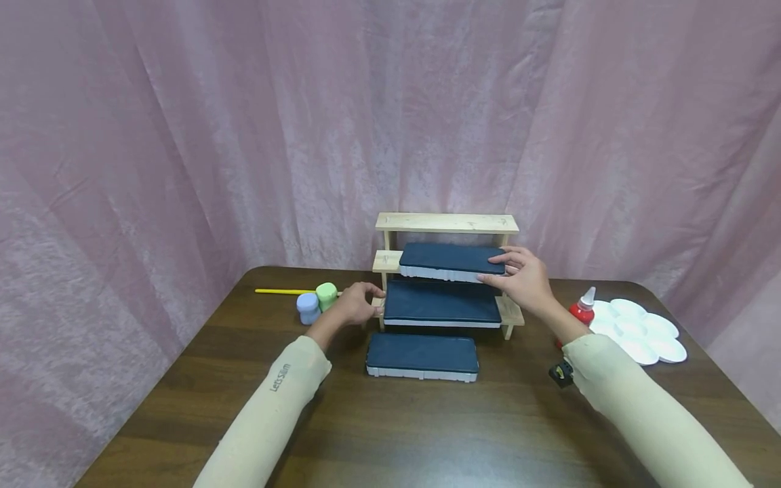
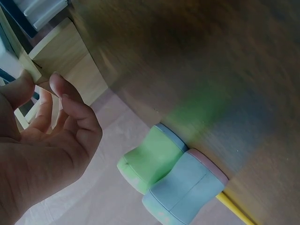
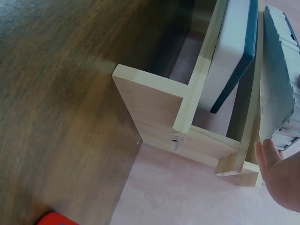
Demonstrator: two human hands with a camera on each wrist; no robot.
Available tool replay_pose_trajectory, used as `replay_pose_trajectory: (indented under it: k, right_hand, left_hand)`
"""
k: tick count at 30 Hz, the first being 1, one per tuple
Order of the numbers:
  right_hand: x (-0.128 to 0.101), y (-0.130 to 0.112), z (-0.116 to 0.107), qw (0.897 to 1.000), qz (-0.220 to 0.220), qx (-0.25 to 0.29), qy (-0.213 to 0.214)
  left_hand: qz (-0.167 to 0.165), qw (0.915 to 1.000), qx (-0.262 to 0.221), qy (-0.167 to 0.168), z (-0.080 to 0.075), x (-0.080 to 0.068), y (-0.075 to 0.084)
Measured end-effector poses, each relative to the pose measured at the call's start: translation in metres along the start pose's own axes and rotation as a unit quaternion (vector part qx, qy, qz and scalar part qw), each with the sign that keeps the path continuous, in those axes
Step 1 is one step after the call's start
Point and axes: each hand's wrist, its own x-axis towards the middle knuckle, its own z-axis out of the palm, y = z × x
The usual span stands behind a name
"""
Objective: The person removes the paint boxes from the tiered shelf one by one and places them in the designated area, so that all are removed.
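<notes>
A three-step wooden shelf stands at the back middle of the table. Three dark blue flat trays with white undersides are in view. One lies on the table in front of the shelf and one on the lowest step. My right hand grips the right end of the third tray at the middle step, fingers on top and thumb below. The right wrist view shows that tray's ribbed underside above my thumb. My left hand pinches the shelf's left post between thumb and curled fingers.
A green paint pot, a blue paint pot and a yellow brush lie left of the shelf. A red squeeze bottle and a white palette sit at the right. A pink curtain hangs behind the table.
</notes>
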Motion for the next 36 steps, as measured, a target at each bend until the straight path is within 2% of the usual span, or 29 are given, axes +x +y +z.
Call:
replay_pose_trajectory:
  k: [7,16,30,36]
  right_hand:
    - [-0.010,0.000,-0.005,1.000,0.005,0.014,0.011]
    - [-0.019,-0.006,-0.013,0.999,0.012,0.008,0.033]
    - [-0.033,-0.008,-0.025,0.998,-0.026,0.017,0.054]
    - [-0.041,-0.011,-0.031,0.998,-0.024,0.010,0.052]
  left_hand:
    - [0.009,0.9999,0.003,0.005,0.002,0.000,-0.001]
    - [-0.002,1.0000,-0.005,0.001,0.000,0.001,0.000]
    - [0.004,1.0000,-0.007,0.003,0.002,0.001,0.001]
    - [0.003,1.0000,-0.004,-0.005,0.002,0.000,0.001]
